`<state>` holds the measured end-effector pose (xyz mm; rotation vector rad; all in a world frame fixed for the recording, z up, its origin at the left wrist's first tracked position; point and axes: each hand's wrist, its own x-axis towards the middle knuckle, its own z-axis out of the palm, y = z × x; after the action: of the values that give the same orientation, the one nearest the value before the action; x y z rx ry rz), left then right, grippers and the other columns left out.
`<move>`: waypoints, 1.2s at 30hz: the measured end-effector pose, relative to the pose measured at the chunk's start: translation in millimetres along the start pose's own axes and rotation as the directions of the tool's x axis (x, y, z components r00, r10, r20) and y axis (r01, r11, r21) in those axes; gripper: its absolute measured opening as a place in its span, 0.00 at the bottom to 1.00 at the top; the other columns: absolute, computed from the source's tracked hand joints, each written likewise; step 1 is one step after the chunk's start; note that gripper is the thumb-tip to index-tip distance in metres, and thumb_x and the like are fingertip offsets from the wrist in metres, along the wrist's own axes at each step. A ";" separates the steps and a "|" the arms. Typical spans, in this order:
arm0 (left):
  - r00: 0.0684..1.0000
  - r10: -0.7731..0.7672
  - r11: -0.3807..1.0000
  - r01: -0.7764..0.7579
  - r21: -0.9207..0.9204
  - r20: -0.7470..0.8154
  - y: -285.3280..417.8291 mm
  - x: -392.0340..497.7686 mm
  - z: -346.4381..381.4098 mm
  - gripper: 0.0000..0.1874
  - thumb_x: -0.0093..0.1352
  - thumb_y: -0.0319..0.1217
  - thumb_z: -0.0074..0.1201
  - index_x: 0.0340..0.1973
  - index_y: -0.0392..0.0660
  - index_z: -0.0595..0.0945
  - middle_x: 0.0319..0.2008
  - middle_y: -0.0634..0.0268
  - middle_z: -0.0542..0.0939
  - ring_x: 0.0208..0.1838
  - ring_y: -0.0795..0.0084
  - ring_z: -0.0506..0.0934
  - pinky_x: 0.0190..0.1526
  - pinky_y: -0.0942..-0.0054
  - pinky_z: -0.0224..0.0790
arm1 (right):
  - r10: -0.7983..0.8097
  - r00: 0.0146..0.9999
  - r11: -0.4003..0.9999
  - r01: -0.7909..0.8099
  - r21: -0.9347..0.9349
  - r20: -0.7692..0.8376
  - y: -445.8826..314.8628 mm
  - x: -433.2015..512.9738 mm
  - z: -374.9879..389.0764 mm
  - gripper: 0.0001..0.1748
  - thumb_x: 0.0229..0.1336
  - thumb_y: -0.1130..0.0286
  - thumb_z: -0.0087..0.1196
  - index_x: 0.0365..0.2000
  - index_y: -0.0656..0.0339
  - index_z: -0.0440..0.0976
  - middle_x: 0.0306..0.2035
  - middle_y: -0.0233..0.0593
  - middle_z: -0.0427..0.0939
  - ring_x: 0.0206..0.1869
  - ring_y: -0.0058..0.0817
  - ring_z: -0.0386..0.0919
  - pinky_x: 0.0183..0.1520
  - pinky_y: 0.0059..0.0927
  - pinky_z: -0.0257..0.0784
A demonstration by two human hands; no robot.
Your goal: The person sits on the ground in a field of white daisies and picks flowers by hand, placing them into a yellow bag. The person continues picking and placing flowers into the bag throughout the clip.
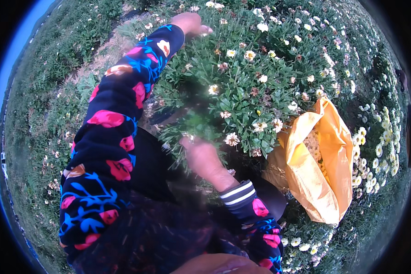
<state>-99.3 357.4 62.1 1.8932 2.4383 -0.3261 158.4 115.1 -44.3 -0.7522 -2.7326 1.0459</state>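
Note:
My left hand (191, 25) reaches far out into the chrysanthemum plants (239, 92), above their stems at the top of the view. Its fingers curl downward, and leaves and blur hide what lies under them. Nearer my body, my right hand (205, 157) is bent over a leafy clump (191, 130). A small pale flower (189, 136) shows right at its fingertips; whether they grip it is too blurred to tell. White blooms with yellow centres, such as one flower (213, 89), stand between the hands. Among them are browned, wilted heads (232, 139).
An open yellow sack (304, 167) stands to the right, with picked flower heads (313, 144) inside. Dense white blooms (380, 150) grow beyond it. Bare soil (85, 72) runs between plant rows at the left. A white vehicle (3, 164) is at the far left edge.

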 end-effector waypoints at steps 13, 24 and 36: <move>0.975 0.002 0.987 -0.037 0.155 0.221 18.2 -24.2 2.7 0.36 0.64 0.62 0.42 0.47 0.40 0.79 0.47 0.54 0.79 0.51 0.56 0.76 0.52 0.60 0.67 | 0.015 0.997 0.999 -0.018 0.028 0.079 -11.2 2.6 -15.5 0.25 0.48 0.80 0.47 0.50 0.57 0.67 0.38 0.54 0.73 0.40 0.47 0.76 0.42 0.44 0.72; 0.921 0.387 0.922 -0.386 0.042 -0.049 8.8 -56.2 -12.4 0.16 0.66 0.43 0.51 0.25 0.43 0.78 0.24 0.54 0.78 0.32 0.52 0.76 0.37 0.57 0.68 | -0.088 0.994 0.995 0.083 -0.062 -0.069 -2.5 4.7 -6.2 0.22 0.44 0.77 0.52 0.44 0.57 0.70 0.29 0.48 0.75 0.32 0.42 0.77 0.35 0.40 0.73; 0.863 -0.101 0.948 -0.068 -0.312 -0.496 -83.5 160.0 27.1 0.29 0.61 0.54 0.54 0.38 0.38 0.77 0.34 0.53 0.77 0.40 0.58 0.76 0.44 0.66 0.66 | -0.031 0.993 0.997 0.038 0.066 -0.111 3.3 -18.3 -15.2 0.23 0.48 0.77 0.49 0.48 0.53 0.68 0.31 0.50 0.72 0.28 0.44 0.76 0.28 0.42 0.73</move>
<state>-223.1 485.3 22.2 1.9942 2.5838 0.6218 179.9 117.2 -33.9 -0.7272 -2.5945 1.0519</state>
